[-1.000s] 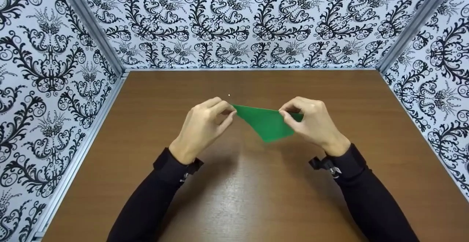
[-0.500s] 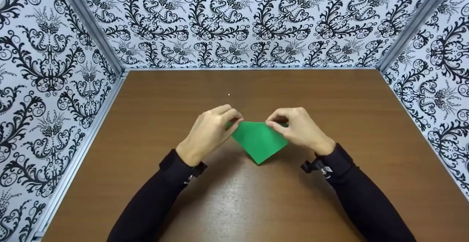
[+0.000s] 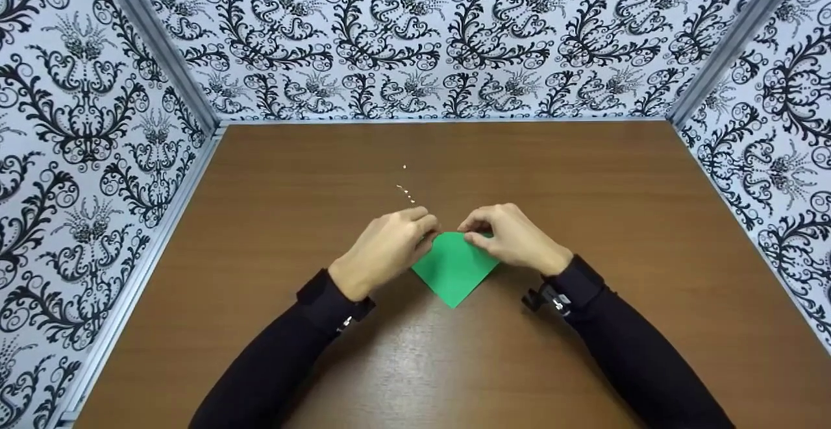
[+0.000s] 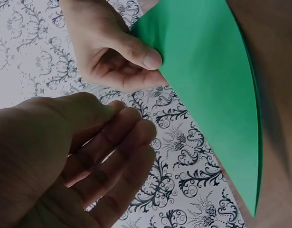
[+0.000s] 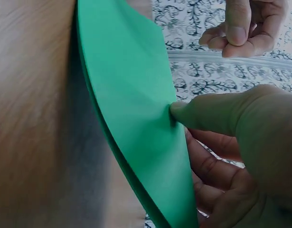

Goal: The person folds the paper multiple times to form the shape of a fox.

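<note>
Right hand [image 3: 517, 241] pinched the folded green paper [image 3: 452, 274] by its edge; left hand [image 3: 391, 245] sat loosely curled, empty, just off it.

- Paper [image 3: 453, 273]: plain bright green, unpatterned on its visible faces; in the wrist views its green runs from lighter to deeper patches, darkest along the edge.
- Surface [image 3: 292, 195]: warm brown with faint wood grain in streaks, paler where light glares off the near part, dark grey-brown in the shadows.
- Back wall [image 3: 422, 33], left wall [image 3: 84, 124] and right wall [image 3: 785, 156]: white, printed with black scrolls, curling leaves and dotted floral sprays in repeat.
- Posts [image 3: 156, 39]: silvery grey.
- Sleeves [image 3: 260, 357]: solid black.
- Wrist mount [image 3: 548, 299] on the right: black with silvery bits.
- Specks [image 3: 406, 191]: white, against the brown.
</note>
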`<state>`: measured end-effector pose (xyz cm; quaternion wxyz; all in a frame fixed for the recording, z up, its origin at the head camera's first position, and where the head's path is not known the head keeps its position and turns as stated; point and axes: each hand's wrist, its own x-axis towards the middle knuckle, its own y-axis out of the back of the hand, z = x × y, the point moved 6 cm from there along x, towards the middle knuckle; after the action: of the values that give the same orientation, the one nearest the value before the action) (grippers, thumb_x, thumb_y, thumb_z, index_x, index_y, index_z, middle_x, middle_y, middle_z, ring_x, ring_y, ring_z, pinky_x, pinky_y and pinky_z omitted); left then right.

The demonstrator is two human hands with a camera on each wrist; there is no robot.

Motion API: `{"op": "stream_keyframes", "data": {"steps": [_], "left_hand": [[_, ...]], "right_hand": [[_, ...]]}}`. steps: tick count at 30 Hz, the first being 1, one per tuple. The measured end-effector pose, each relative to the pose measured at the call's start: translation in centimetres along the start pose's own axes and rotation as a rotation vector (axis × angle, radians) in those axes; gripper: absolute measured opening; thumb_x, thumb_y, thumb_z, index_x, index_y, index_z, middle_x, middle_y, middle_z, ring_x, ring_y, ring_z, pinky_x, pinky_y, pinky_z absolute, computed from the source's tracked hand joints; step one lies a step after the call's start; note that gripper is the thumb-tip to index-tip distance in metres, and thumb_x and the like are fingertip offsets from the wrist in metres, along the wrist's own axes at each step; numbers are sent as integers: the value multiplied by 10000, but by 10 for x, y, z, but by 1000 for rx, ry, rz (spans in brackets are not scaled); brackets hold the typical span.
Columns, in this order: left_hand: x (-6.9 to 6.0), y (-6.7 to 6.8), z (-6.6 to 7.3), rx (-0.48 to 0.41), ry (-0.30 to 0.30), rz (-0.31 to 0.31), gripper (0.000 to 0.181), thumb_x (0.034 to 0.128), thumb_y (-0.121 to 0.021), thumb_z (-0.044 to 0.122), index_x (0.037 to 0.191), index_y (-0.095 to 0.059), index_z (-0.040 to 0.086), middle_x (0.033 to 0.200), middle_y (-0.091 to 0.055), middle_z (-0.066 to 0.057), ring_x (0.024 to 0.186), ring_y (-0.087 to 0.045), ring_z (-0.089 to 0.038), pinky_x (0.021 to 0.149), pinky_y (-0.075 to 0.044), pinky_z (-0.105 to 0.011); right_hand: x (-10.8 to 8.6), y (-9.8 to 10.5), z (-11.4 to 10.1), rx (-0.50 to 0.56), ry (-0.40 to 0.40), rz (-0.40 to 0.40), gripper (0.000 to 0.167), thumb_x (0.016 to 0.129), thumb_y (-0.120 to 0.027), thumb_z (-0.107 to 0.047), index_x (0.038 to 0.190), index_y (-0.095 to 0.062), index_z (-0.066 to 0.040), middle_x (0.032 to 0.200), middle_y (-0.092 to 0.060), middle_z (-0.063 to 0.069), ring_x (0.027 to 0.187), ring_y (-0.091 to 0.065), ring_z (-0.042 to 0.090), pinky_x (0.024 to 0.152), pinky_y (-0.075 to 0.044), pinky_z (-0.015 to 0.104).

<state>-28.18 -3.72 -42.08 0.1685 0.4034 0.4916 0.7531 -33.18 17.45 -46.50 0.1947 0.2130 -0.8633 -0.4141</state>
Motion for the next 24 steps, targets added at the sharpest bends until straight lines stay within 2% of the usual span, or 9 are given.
{"op": "stream_keyframes", "data": {"steps": [4, 11, 15, 19, 24], "left_hand": [[-1, -10, -1, 7, 8, -89, 90, 1106, -790, 39, 1125, -862, 89, 1095, -830, -70, 978, -826, -230, 815, -726, -356], [-6, -31, -5, 69, 2, -234, 35, 1087, -872, 147, 1065, -897, 135, 1031, -824, -63, 942, -799, -252, 779, -729, -377], [-9, -43, -8, 76, 9, -315, 66, 1074, -900, 184, 1116, -916, 136, 1130, -866, -71, 1006, -813, -278, 837, -743, -387], [-10, -49, -10, 63, 20, -359, 126, 1075, -899, 178, 1187, -924, 128, 1274, -885, -91, 1106, -849, -305, 900, -753, -404], [-10, -49, -12, 35, 35, -386, 191, 1082, -891, 176, 1261, -919, 115, 1417, -864, -132, 1240, -863, -320, 990, -748, -410]], "right_hand": [[1, -6, 4, -25, 7, -8, 137, 1082, -845, -70, 1204, -909, -73, 1121, -901, 72, 1012, -839, 221, 948, -710, 501], [0, -14, 7, -107, 30, -2, 150, 1088, -840, -57, 1223, -903, -74, 1137, -875, 110, 1034, -820, 260, 934, -693, 472], [-1, -16, 8, -129, 25, 0, 157, 1096, -839, -70, 1240, -902, -80, 1177, -866, 119, 1076, -828, 283, 940, -704, 475], [-2, -18, 10, -149, 22, 0, 171, 1103, -837, -89, 1263, -896, -83, 1215, -850, 126, 1127, -834, 310, 952, -715, 488], [-3, -16, 8, -175, 63, 14, 189, 1109, -824, -80, 1287, -883, -53, 1240, -833, 156, 1164, -830, 351, 977, -721, 519]]}}
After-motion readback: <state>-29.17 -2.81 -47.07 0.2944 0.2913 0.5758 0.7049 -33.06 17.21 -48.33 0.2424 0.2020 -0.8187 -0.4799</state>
